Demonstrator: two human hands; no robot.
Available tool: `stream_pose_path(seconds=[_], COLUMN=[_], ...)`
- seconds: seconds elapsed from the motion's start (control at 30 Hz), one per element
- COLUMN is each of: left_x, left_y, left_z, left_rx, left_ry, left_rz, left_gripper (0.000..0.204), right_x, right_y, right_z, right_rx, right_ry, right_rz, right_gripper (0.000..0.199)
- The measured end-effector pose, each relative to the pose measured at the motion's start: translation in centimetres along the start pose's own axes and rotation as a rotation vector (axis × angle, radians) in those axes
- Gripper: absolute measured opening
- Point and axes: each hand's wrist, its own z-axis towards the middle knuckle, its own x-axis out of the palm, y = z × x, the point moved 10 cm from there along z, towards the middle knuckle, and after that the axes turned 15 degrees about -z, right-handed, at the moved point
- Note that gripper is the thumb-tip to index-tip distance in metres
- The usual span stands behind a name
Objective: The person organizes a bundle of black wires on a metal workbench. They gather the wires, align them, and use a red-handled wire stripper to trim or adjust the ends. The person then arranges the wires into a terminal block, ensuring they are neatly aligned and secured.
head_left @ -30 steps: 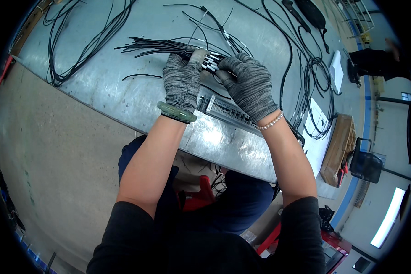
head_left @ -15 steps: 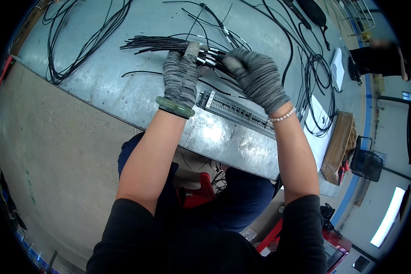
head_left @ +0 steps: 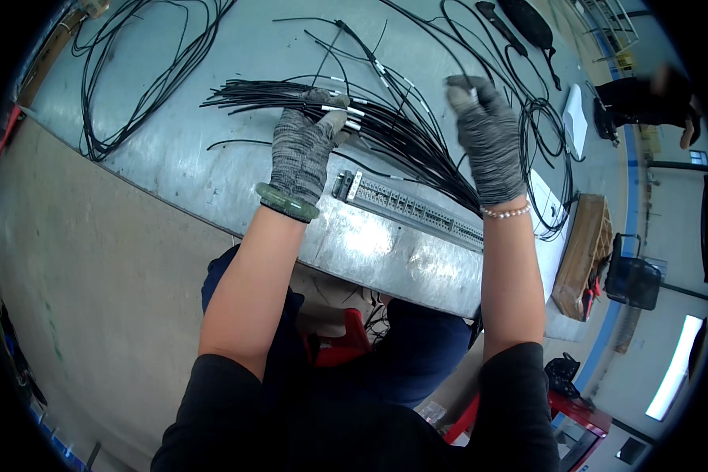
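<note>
The left hand [head_left: 302, 145], in a grey knitted glove with a green bangle [head_left: 288, 202] at the wrist, is closed around a bundle of black wires [head_left: 409, 141] near the white sleeves [head_left: 354, 116]. The bundle lies over the metal desk [head_left: 252, 185], its loose ends fanning out left of this hand and its length running down to the right, toward the right wrist. The right hand [head_left: 489, 141], gloved alike and wearing a beaded bracelet [head_left: 505, 212], is raised to the right of the bundle with fingers bent; a small white piece shows at the fingertips, but blur prevents telling whether a wire is grasped. Below the bundle, a terminal strip [head_left: 417, 208] rests slantwise near the front edge. Loose black cables [head_left: 159, 79] lie at far left; a coiled cable [head_left: 536, 118] lies right of the right hand, and a wooden box [head_left: 580, 256] stands at the right end.
</note>
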Motion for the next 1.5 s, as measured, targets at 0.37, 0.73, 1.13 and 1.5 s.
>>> stream_pose_path(seconds=[0.37,0.73,1.13,1.5], left_x=[-0.1,-0.3,-0.5,-0.7], left_y=[-0.1,-0.6,-0.1,0.2], left_z=[0.0,0.3,0.1,0.9], left_rx=[0.053,0.076,0.007,0.116], left_ry=[0.091,0.027,-0.060,0.057], left_rz=[0.039,0.167,0.072,0.086], left_gripper=[0.035,0.030,0.024,0.024], right_x=[8.1,9.4,9.1,9.4], right_y=[0.7,1.9,1.0,1.4], right_z=[-0.3,-0.2,0.8,0.2], right_rx=[-0.071,-0.160,-0.090,-0.089], right_ry=[0.387,0.428,0.458,0.452], right_rz=[-0.295,-0.406,-0.330,-0.320], right_gripper=[0.018,0.027,0.025,0.026])
